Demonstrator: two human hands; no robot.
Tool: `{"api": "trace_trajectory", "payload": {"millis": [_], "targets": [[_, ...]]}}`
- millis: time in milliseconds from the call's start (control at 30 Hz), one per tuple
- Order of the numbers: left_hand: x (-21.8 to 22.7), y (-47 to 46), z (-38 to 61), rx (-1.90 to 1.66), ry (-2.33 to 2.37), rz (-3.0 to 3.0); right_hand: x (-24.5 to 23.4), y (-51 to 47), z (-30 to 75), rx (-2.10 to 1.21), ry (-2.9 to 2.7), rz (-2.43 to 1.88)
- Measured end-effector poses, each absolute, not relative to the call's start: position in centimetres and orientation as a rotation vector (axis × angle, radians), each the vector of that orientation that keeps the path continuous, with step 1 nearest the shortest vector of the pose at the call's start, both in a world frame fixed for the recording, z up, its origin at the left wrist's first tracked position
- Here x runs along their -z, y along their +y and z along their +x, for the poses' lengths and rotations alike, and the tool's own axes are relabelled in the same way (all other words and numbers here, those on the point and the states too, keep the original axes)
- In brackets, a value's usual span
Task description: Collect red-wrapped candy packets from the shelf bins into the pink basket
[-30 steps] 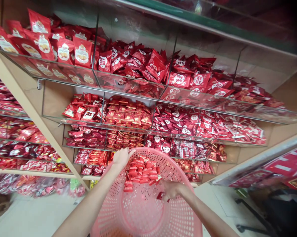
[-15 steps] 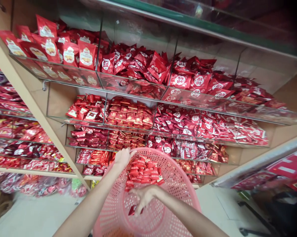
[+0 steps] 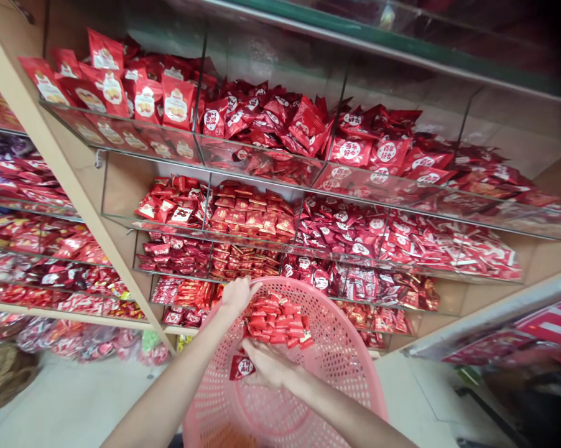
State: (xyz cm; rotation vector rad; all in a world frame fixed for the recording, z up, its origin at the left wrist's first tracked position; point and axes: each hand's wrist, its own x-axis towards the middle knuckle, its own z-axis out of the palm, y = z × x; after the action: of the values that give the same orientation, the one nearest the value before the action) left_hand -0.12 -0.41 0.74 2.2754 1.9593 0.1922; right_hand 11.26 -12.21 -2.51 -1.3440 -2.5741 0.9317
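A pink perforated plastic basket [image 3: 364, 348] is tilted in front of me. My left hand [image 3: 237, 295] is closed around its far left rim. Inside the basket, a heap of small red wrapped packets [image 3: 280, 320] rests toward the far wall. My right hand [image 3: 265, 362] is down in the basket just below that heap. Its fingers are closed on a dark red snack packet [image 3: 241, 368] with a white round label, which sticks out to the left. The fingertips are partly hidden.
Glass-fronted shelves [image 3: 262, 165] full of red packets rise beyond the basket. A wooden upright [image 3: 61, 149] parts them from more stocked shelves on the left. Bagged goods [image 3: 98, 342] lie low at left. Pale floor tiles [image 3: 415, 398] show to the right.
My right hand has moved up from the basket's bottom toward the heap, bringing the dark red packet with it. My left hand stays on the rim. The view has shifted slightly left.
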Motion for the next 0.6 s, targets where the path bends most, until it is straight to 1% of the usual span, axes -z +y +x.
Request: {"api": "trace_trajectory", "payload": {"millis": [133, 233, 433, 600], "targets": [[-0.7, -0.6, -0.2, -0.209, 1.959, 2.293, 3.5, -13.1, 10.5, -0.550, -2.705, -1.312], [-0.8, -0.8, -0.2, -0.232, 1.966, 2.315, 4.2, -13.6, 9.8, -0.368, -2.758, -1.351], [-1.0, -1.0, -0.2, -0.227, 1.969, 2.296, 5.1, -13.7, 7.9, -0.217, -2.704, -1.392], [-1.1, -1.2, -0.3, -0.215, 1.972, 2.296, 7.1, -13.7, 7.1, -0.195, -2.630, -1.428]]}}
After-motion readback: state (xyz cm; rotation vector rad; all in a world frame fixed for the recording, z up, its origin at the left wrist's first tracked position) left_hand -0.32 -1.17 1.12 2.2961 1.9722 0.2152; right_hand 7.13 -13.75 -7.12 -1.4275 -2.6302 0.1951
